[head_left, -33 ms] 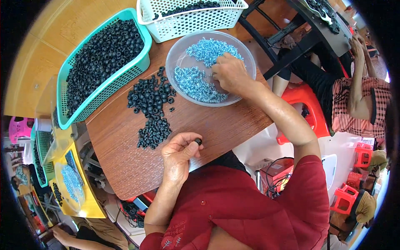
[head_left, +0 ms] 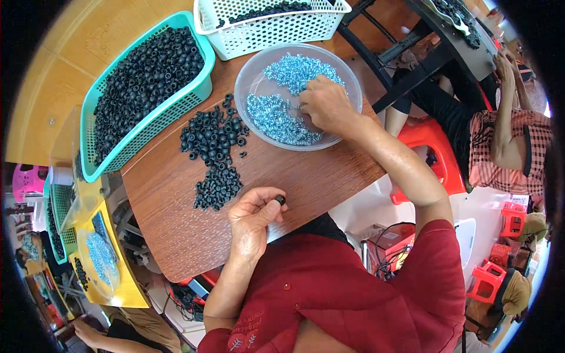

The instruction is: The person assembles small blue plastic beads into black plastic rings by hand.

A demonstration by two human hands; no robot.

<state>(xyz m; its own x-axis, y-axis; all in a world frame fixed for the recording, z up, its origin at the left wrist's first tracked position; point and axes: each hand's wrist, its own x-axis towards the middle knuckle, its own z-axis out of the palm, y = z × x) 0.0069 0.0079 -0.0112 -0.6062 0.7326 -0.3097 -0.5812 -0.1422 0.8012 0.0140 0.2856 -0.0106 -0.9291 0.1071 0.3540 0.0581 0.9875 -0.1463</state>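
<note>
By the near edge of the table [head_left: 176, 235], the left hand [head_left: 254, 213] pinched a black piece [head_left: 280, 199], while by the right edge the right hand [head_left: 325, 105], grip indeterminable, lay among blue pieces [head_left: 276, 122] in a clear bowl [head_left: 251, 79].

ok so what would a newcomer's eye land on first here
Probably the round clear tub of shiny blue pieces at the table's far side, with the right hand in it. Next might come the turquoise basket at upper left, heaped with black ring-like parts. Nearer the person, the left hand holds a small black part at its fingertips.
</note>
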